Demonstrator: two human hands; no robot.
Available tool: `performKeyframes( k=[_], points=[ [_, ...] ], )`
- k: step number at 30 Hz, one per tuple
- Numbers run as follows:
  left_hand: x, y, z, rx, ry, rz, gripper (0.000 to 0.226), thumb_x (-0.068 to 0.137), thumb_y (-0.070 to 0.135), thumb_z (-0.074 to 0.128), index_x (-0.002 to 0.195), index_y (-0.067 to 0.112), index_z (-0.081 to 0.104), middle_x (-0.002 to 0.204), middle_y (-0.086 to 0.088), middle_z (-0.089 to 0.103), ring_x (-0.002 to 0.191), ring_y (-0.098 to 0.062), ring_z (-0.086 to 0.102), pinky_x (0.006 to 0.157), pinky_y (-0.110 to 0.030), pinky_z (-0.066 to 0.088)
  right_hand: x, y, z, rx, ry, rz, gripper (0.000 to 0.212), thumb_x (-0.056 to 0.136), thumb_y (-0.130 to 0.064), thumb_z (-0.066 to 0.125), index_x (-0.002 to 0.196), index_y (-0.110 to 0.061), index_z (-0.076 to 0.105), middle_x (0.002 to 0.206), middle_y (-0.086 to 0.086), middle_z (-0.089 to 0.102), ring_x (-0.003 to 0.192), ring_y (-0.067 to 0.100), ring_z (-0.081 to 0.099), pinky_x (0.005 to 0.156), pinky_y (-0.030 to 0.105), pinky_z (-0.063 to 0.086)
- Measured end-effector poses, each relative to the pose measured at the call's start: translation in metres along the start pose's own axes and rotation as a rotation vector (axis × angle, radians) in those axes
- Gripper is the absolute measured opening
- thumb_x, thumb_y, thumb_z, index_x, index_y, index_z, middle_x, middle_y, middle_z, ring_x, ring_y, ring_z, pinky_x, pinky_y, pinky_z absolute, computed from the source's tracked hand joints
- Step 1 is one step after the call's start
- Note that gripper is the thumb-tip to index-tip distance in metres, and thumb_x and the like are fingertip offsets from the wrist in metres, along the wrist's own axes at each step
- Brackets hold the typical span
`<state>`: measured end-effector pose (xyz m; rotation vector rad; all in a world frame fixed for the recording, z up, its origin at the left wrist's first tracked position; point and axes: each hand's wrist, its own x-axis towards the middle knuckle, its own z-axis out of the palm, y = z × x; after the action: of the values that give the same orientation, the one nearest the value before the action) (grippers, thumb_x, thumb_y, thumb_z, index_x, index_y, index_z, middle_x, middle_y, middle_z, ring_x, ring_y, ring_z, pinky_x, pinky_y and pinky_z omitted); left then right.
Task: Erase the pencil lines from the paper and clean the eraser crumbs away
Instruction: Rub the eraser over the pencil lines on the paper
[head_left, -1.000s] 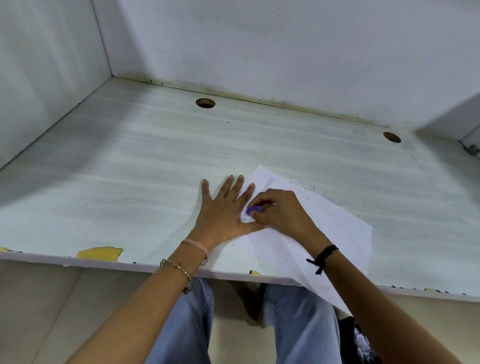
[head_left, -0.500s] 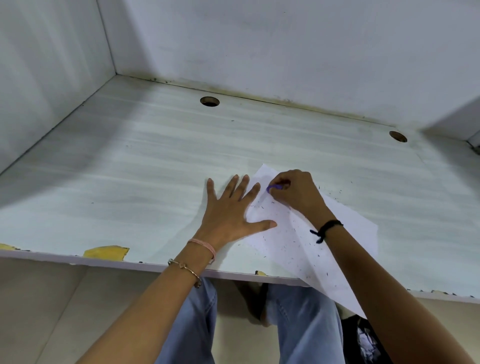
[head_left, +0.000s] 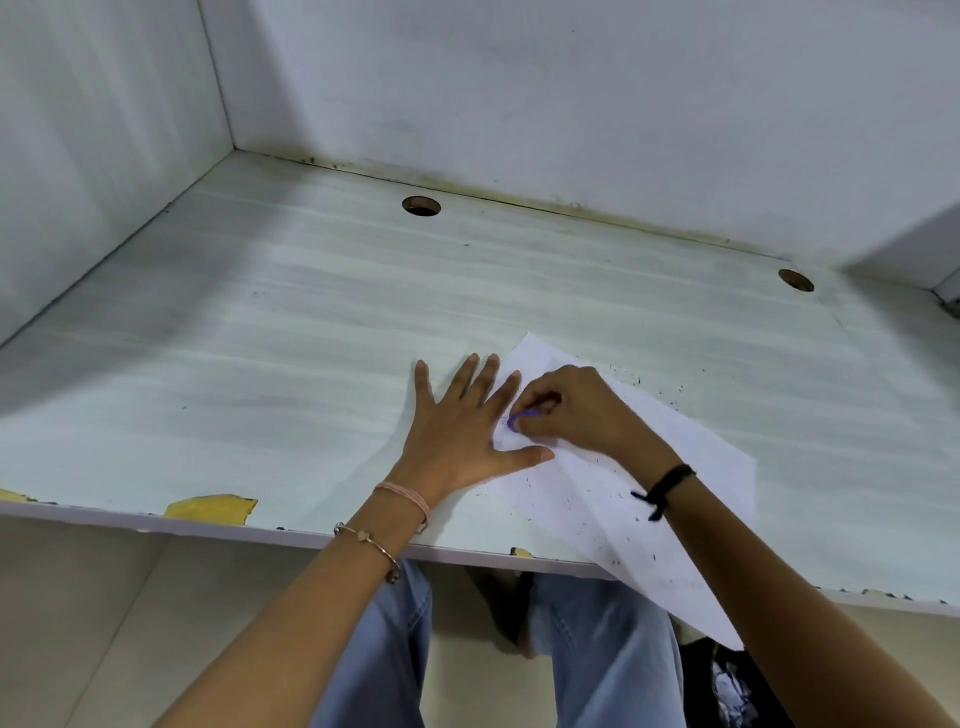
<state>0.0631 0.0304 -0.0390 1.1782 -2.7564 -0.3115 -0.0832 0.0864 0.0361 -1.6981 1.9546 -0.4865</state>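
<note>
A pale, wood-grained table (head_left: 260, 338) set into a white-walled alcove, with a round hole (head_left: 421, 206) near its back edge, a second hole (head_left: 796, 280) farther right, and a yellow chipped patch (head_left: 210, 506) on its front edge; a white sheet of paper (head_left: 649, 493) lies askew on the right part of the table, its near corner hanging over the front edge above the person's blue jeans (head_left: 597, 649); the left hand (head_left: 462, 431) lies flat, fingers (head_left: 470, 374) straight and spread, thumb and forefinger pressing the sheet's left margin; the right hand (head_left: 576, 410), its fingers curled, pinches a small purple eraser (head_left: 522, 417) against the paper near its far left corner, just beside the left forefinger; dark eraser crumbs (head_left: 571, 499) speckle the sheet and the table just past its far edge; a pink band (head_left: 410, 496) and a thin bangle (head_left: 371, 540) circle the left wrist, a black band (head_left: 667, 480) the right.
</note>
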Motion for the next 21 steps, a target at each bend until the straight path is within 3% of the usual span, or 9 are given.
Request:
performKeyframes(
  k=[5, 10, 16, 21],
  points=[
    [-0.001, 0.001, -0.002, -0.019, -0.015, -0.008, 0.098, 0.076, 0.09, 0.023, 0.154, 0.039, -0.005, 0.163, 0.004, -0.014, 0.15, -0.016, -0.017, 0.111, -0.066, -0.014, 0.024, 0.015, -0.015, 0.031, 0.245, 0.126, 0.005, 0.078, -0.009, 0.071, 0.078, -0.008, 0.076, 0.074, 0.005, 0.07, 0.07, 0.018, 0.064, 0.062, 0.024, 0.049],
    [0.001, 0.0, 0.0, 0.013, -0.003, -0.001, 0.1, 0.074, 0.092, 0.019, 0.155, 0.037, -0.003, 0.164, 0.003, -0.012, 0.15, -0.016, -0.015, 0.11, -0.068, -0.012, -0.001, 0.0, 0.0, 0.025, -0.024, 0.04, 0.001, 0.074, -0.015, 0.075, 0.075, -0.016, 0.076, 0.066, -0.006, 0.069, 0.059, 0.004, 0.058, 0.056, 0.016, 0.044],
    [-0.001, 0.002, -0.003, -0.015, -0.023, -0.01, 0.098, 0.076, 0.09, 0.023, 0.154, 0.039, -0.005, 0.163, 0.004, -0.014, 0.15, -0.016, -0.017, 0.111, -0.066, -0.015, 0.028, 0.017, -0.014, 0.032, 0.263, 0.15, 0.004, 0.078, -0.01, 0.072, 0.078, -0.008, 0.076, 0.075, 0.005, 0.07, 0.064, 0.012, 0.06, 0.06, 0.024, 0.045],
    [0.001, 0.0, 0.0, 0.007, -0.01, -0.003, 0.101, 0.073, 0.092, 0.02, 0.155, 0.038, -0.003, 0.164, 0.003, -0.012, 0.15, -0.015, -0.016, 0.11, -0.068, -0.014, -0.002, 0.003, -0.001, 0.028, -0.056, 0.04, 0.002, 0.073, -0.018, 0.076, 0.075, -0.018, 0.076, 0.07, -0.003, 0.071, 0.064, 0.009, 0.062, 0.062, 0.021, 0.047]
  ],
)
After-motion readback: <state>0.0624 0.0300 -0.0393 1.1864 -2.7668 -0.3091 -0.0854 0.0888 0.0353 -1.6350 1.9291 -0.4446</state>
